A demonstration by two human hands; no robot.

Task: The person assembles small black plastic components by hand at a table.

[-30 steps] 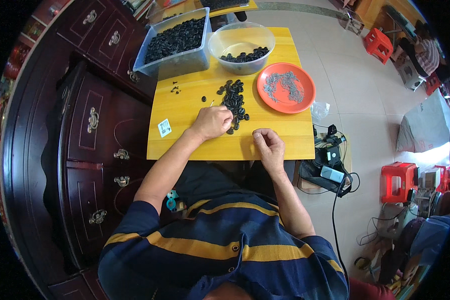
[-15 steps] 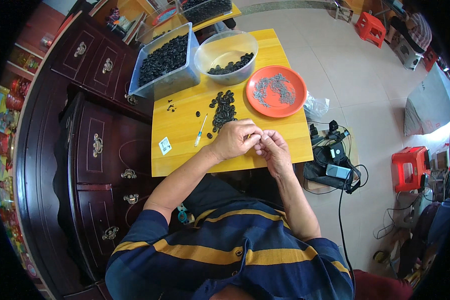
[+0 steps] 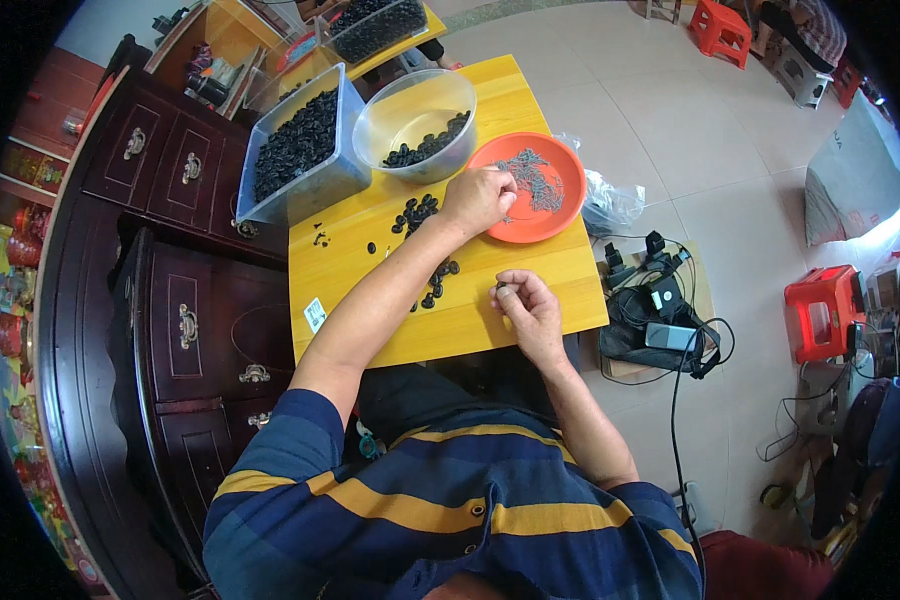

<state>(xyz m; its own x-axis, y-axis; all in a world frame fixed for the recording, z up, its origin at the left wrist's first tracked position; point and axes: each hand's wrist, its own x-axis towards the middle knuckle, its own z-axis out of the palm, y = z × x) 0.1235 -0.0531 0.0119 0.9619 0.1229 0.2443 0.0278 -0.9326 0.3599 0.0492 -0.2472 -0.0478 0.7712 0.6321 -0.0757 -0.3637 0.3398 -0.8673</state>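
Observation:
My left hand reaches over the left rim of an orange-red plate. Its fingers are closed in a pinch beside the thin grey metal pieces on the plate; whatever they hold is hidden. Nearer the table's front edge, my right hand pinches a small black oval piece between thumb and forefinger. Loose black oval pieces lie in a heap on the yellow table, partly covered by my left forearm.
A blue-tinted bin and a round clear tub hold more black pieces. Dark wooden drawers stand at the left. Cables and a bag lie right of the table. Red stools and a seated person are farther right.
My left hand has parted from the right and moved up to the plate. The right hand has dropped slightly towards me, a black piece now visible in it. The view has shifted a little.

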